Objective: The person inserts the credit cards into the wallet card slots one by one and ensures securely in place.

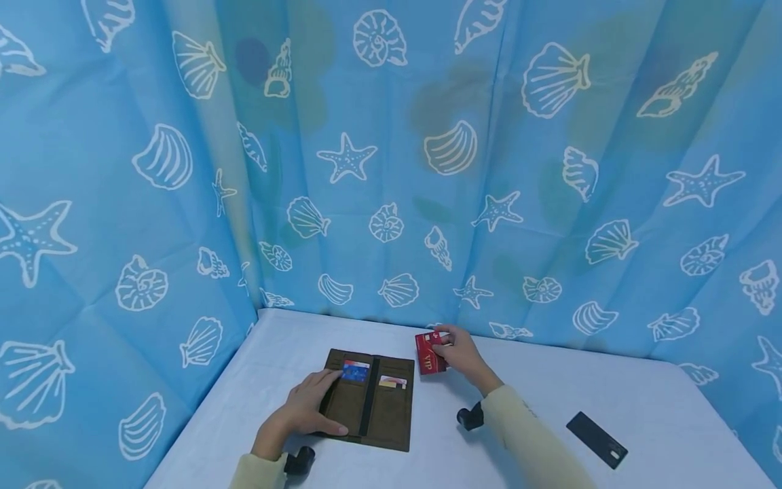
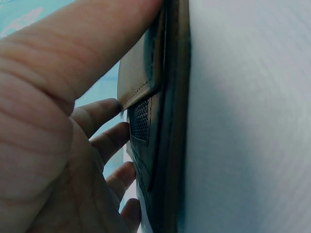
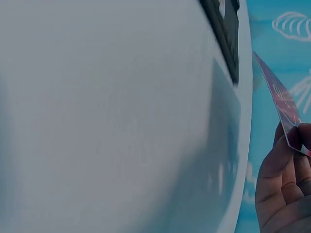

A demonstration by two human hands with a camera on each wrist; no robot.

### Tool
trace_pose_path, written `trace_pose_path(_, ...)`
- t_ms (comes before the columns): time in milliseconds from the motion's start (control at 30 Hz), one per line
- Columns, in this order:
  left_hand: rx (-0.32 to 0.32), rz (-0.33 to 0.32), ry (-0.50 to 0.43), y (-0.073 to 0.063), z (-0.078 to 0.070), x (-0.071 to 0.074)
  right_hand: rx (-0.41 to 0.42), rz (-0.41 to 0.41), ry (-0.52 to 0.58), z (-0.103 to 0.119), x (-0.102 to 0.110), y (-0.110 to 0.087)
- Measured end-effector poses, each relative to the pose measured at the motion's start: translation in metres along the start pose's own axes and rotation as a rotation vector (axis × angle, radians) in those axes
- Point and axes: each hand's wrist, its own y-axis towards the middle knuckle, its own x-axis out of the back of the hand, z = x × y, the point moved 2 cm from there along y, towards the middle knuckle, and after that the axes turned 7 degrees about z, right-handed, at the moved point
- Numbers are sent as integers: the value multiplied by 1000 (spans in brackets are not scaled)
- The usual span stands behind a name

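Observation:
A brown wallet (image 1: 391,414) lies unfolded on the white table, a dark strip running down its middle. A blue bank card (image 1: 355,371) shows in its left side and a light-coloured card (image 1: 393,382) in its right side. My left hand (image 1: 308,404) rests along the wallet's left edge, thumb stretched over the lower part; in the left wrist view its fingertips (image 2: 127,170) are at the wallet's side. Just beyond the wallet's upper right corner, my right hand (image 1: 461,353) pinches a red VIP card (image 1: 430,353) between thumb and fingers, also visible in the right wrist view.
A black rectangular object (image 1: 597,439) with a small light marking lies on the table (image 1: 550,380) at the right. A blue curtain (image 1: 391,170) printed with white shells hangs behind and along the left side. Black wrist devices (image 1: 470,416) sit below both hands.

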Motion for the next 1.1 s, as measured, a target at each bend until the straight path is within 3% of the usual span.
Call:
trace_pose_path(200,2,-4,-14,0,-1,0,26,10,60,12,-23,7)
trace_pose_path(633,-20,-9,-9,2,0,-3,71,34,31,19,-53,7)
trace_pose_path(900,-19,-15,-7,0,0,-2,98,36,-76,21,-55,4)
trace_pose_path(1100,-11,-9,-11,-4,0,-1,155,103,-133,16,-52,6)
